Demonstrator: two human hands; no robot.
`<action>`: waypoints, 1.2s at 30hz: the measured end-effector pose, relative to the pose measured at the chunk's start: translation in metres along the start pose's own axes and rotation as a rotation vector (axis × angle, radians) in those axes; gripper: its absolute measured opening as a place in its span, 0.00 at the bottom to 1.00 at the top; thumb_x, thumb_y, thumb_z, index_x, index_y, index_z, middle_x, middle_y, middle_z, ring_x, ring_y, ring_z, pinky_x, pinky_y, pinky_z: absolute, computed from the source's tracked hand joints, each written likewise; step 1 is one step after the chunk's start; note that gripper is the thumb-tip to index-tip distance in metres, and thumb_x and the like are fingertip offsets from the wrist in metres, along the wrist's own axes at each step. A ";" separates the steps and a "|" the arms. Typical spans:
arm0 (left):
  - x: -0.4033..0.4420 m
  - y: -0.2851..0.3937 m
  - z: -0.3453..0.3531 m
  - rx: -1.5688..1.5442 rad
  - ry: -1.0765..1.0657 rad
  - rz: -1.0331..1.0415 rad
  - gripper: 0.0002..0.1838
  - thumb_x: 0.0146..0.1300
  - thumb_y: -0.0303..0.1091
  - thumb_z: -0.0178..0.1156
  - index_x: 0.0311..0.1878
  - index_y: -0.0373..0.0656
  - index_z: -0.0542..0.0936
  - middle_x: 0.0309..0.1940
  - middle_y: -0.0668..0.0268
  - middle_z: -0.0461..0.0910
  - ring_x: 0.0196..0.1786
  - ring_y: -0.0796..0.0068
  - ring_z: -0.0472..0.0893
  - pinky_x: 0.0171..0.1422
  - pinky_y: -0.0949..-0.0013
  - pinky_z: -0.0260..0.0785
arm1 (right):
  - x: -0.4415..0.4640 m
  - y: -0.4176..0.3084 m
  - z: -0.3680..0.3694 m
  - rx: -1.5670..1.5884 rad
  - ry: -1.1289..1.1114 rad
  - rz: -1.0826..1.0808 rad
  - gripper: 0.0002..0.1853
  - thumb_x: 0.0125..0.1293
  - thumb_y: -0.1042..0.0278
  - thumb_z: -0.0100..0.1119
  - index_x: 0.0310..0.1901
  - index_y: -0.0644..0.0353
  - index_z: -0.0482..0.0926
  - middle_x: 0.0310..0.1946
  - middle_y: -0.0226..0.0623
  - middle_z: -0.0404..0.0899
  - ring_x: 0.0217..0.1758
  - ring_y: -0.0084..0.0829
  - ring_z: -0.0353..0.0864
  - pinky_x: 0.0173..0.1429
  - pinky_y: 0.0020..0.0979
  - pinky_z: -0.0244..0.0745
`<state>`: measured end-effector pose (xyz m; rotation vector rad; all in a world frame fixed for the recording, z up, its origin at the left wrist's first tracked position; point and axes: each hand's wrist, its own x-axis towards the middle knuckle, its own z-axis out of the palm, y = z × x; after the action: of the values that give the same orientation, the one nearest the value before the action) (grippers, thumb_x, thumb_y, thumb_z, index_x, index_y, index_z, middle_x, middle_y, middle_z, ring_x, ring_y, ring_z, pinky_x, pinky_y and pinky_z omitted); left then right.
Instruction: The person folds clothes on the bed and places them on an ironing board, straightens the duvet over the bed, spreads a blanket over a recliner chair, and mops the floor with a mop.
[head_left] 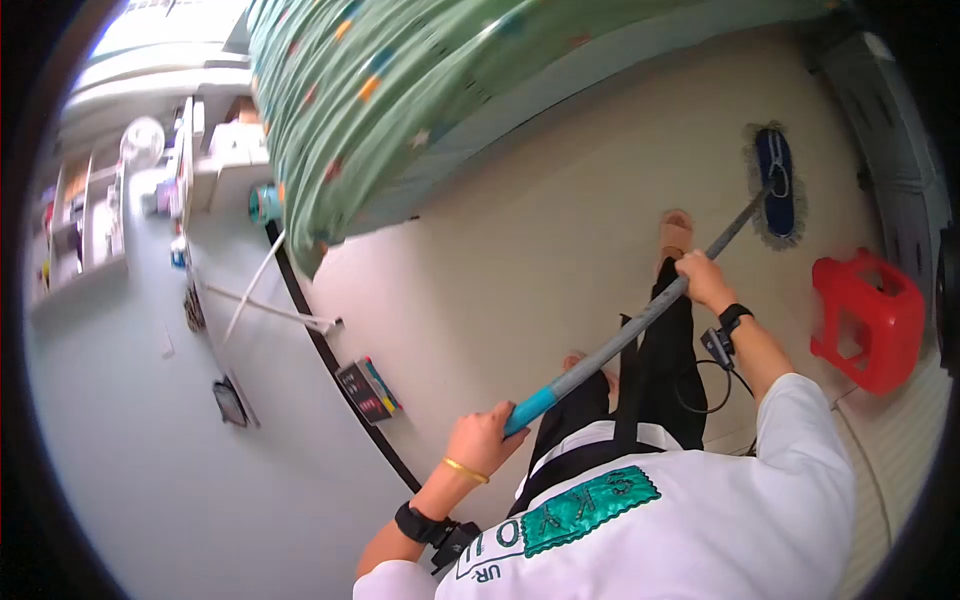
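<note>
A flat mop with a long grey pole [625,335] slants across in front of my body. Its dark blue, grey-fringed head [774,185] lies flat on the tiled floor at the upper right. My left hand [482,440] is wrapped around the blue grip at the pole's near end, with a yellow bracelet and a black strap on that arm. Further down the pole, my right hand [706,281] is closed around the grey shaft, a black band at its wrist. My feet in pink slippers [677,232] stand beneath the pole.
A red plastic stool [868,320] stands at the right, close to a grey cabinet [885,150]. The bed with a green patterned cover [400,100] fills the top. Books [368,390] sit by the left wall, below a desk [228,170] with thin white legs.
</note>
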<state>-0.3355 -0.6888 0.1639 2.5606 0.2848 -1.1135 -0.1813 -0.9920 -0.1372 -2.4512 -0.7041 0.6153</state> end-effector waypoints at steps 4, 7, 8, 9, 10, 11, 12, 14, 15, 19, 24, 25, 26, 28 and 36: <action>-0.138 -0.118 0.065 -0.169 0.046 -0.194 0.15 0.48 0.44 0.59 0.36 0.45 0.74 0.20 0.56 0.76 0.25 0.53 0.76 0.31 0.58 0.69 | -0.016 -0.150 0.094 -0.099 -0.131 -0.197 0.07 0.39 0.75 0.56 0.24 0.55 0.72 0.28 0.34 0.70 0.39 0.39 0.68 0.39 0.37 0.69; -0.250 -0.189 0.102 -0.256 0.104 -0.381 0.15 0.47 0.45 0.60 0.35 0.47 0.75 0.19 0.57 0.75 0.26 0.54 0.76 0.30 0.59 0.68 | -0.036 -0.264 0.175 -0.019 -0.216 -0.348 0.07 0.38 0.75 0.58 0.23 0.56 0.72 0.25 0.36 0.70 0.37 0.39 0.69 0.37 0.37 0.68; -0.287 -0.206 0.110 -0.287 0.112 -0.422 0.15 0.47 0.45 0.60 0.35 0.47 0.75 0.19 0.57 0.75 0.26 0.54 0.76 0.30 0.59 0.68 | -0.044 -0.301 0.196 0.055 -0.214 -0.413 0.07 0.37 0.75 0.58 0.22 0.57 0.72 0.25 0.36 0.70 0.36 0.39 0.69 0.37 0.37 0.68; -0.323 -0.220 0.116 -0.301 0.099 -0.523 0.15 0.46 0.45 0.61 0.34 0.47 0.76 0.19 0.57 0.75 0.25 0.55 0.76 0.30 0.59 0.68 | -0.051 -0.340 0.215 0.053 -0.274 -0.465 0.07 0.37 0.75 0.58 0.22 0.57 0.72 0.24 0.36 0.70 0.36 0.40 0.69 0.37 0.37 0.68; -0.354 -0.229 0.120 -0.316 0.083 -0.621 0.16 0.45 0.46 0.62 0.33 0.47 0.76 0.18 0.58 0.75 0.25 0.56 0.76 0.30 0.60 0.68 | -0.059 -0.377 0.233 0.051 -0.332 -0.514 0.06 0.37 0.76 0.58 0.21 0.57 0.72 0.24 0.36 0.70 0.35 0.40 0.69 0.37 0.37 0.68; -0.381 -0.237 0.119 -0.341 0.081 -0.653 0.16 0.45 0.46 0.62 0.33 0.47 0.76 0.18 0.58 0.75 0.25 0.56 0.76 0.30 0.60 0.68 | -0.068 -0.414 0.251 0.101 -0.375 -0.551 0.06 0.36 0.76 0.57 0.21 0.57 0.72 0.24 0.36 0.71 0.35 0.40 0.69 0.37 0.37 0.68; -0.408 -0.240 0.115 -0.348 0.083 -0.749 0.17 0.44 0.46 0.63 0.33 0.46 0.76 0.17 0.58 0.75 0.24 0.57 0.76 0.29 0.61 0.68 | -0.076 -0.450 0.267 0.151 -0.416 -0.588 0.06 0.36 0.76 0.57 0.20 0.57 0.72 0.23 0.35 0.71 0.34 0.40 0.69 0.36 0.37 0.68; -0.448 -0.248 0.108 -0.369 0.086 -0.877 0.17 0.42 0.47 0.64 0.32 0.46 0.76 0.16 0.59 0.74 0.23 0.57 0.76 0.29 0.62 0.68 | -0.088 -0.515 0.290 0.193 -0.499 -0.648 0.06 0.36 0.76 0.57 0.20 0.57 0.72 0.24 0.35 0.71 0.34 0.40 0.69 0.36 0.37 0.68; -0.463 -0.251 0.107 -0.336 0.120 -0.909 0.17 0.41 0.46 0.65 0.31 0.45 0.77 0.16 0.59 0.74 0.22 0.58 0.76 0.28 0.63 0.68 | -0.095 -0.541 0.299 0.230 -0.557 -0.672 0.06 0.36 0.75 0.57 0.20 0.57 0.71 0.24 0.35 0.71 0.35 0.40 0.69 0.37 0.37 0.68; -0.489 -0.276 0.096 -0.372 0.199 -0.976 0.16 0.38 0.43 0.68 0.27 0.42 0.77 0.14 0.59 0.74 0.20 0.59 0.76 0.27 0.66 0.69 | -0.093 -0.594 0.325 0.184 -0.679 -0.724 0.06 0.39 0.73 0.58 0.21 0.57 0.72 0.24 0.34 0.71 0.36 0.39 0.69 0.37 0.38 0.68; -0.478 -0.341 0.114 -0.415 0.205 -0.839 0.16 0.39 0.46 0.66 0.25 0.44 0.77 0.13 0.59 0.73 0.19 0.59 0.75 0.25 0.64 0.68 | -0.064 -0.595 0.319 0.160 -0.669 -0.714 0.07 0.41 0.69 0.59 0.23 0.57 0.71 0.25 0.35 0.71 0.37 0.39 0.69 0.37 0.39 0.68; -0.469 -0.358 0.122 -0.435 0.204 -0.845 0.16 0.39 0.46 0.66 0.25 0.44 0.77 0.13 0.59 0.73 0.19 0.59 0.75 0.25 0.64 0.68 | -0.058 -0.588 0.322 0.117 -0.621 -0.708 0.08 0.41 0.70 0.59 0.23 0.57 0.70 0.25 0.36 0.71 0.37 0.40 0.69 0.37 0.39 0.68; -0.455 -0.376 0.127 -0.417 0.189 -0.789 0.16 0.40 0.46 0.65 0.25 0.44 0.77 0.13 0.59 0.73 0.19 0.58 0.75 0.25 0.63 0.68 | -0.046 -0.582 0.322 0.103 -0.625 -0.655 0.08 0.39 0.71 0.59 0.23 0.58 0.70 0.25 0.37 0.71 0.37 0.41 0.69 0.38 0.39 0.67; -0.419 -0.411 0.140 -0.412 0.243 -0.652 0.16 0.43 0.47 0.63 0.24 0.45 0.76 0.13 0.59 0.73 0.19 0.57 0.75 0.24 0.61 0.67 | -0.017 -0.554 0.335 0.162 -0.510 -0.644 0.07 0.38 0.74 0.57 0.22 0.59 0.69 0.25 0.39 0.71 0.35 0.42 0.68 0.37 0.39 0.66; -0.270 -0.474 0.176 -0.573 0.336 -0.307 0.14 0.49 0.41 0.59 0.28 0.42 0.69 0.16 0.58 0.74 0.20 0.56 0.76 0.23 0.59 0.68 | 0.098 -0.451 0.339 -0.409 -0.490 -0.417 0.13 0.37 0.79 0.60 0.28 0.58 0.74 0.31 0.41 0.72 0.39 0.43 0.70 0.41 0.37 0.68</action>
<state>-0.7824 -0.3302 0.1459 2.2011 0.9550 -0.5599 -0.4494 -0.4872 -0.1618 -2.3950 -1.6262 0.9876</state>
